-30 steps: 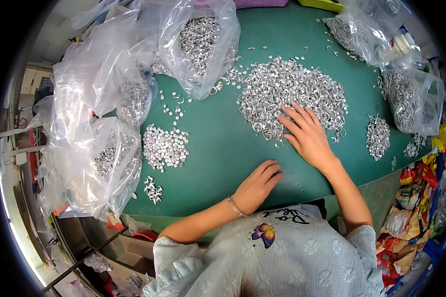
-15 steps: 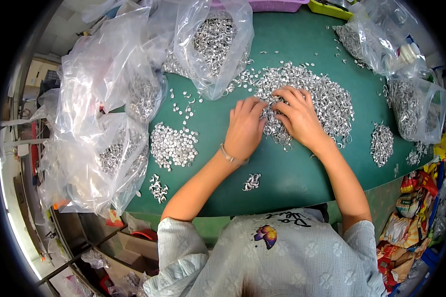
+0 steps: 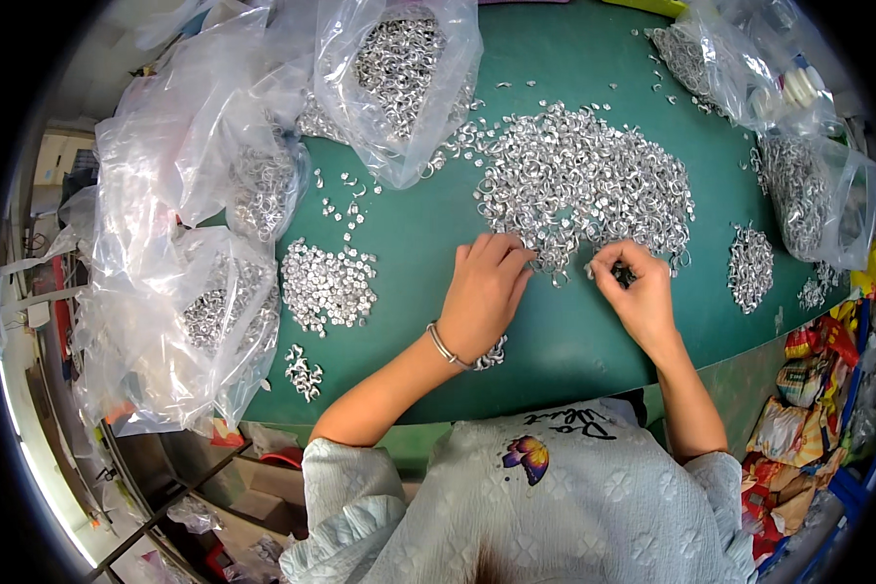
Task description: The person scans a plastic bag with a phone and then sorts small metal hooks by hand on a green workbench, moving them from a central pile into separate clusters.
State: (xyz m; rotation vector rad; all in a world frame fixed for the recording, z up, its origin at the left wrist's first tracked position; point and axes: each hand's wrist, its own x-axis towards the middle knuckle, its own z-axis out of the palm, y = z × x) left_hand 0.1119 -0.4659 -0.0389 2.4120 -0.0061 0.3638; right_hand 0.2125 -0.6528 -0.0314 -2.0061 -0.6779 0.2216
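A big heap of small silver metal rings [image 3: 594, 180] lies on the green table [image 3: 428, 219]. My left hand [image 3: 485, 292] rests palm down at the heap's near edge, fingers together over a few rings, a silver bangle on its wrist. My right hand [image 3: 635, 292] sits just to the right, fingers curled and pinching a few rings at the heap's front edge. A small clump of rings [image 3: 494, 354] lies under my left wrist.
Smaller ring piles sit at the left [image 3: 327, 284], front left [image 3: 304, 372] and right [image 3: 750, 267]. Clear plastic bags of rings stand at the back [image 3: 399, 68], along the left [image 3: 204, 321] and at the right [image 3: 813, 195]. Colourful packets [image 3: 808, 409] lie beyond the right table edge.
Both hands have drawn back toward me from the heap's middle to its near edge. My right hand's fingers have curled in around some rings; my left hand moved slightly right.
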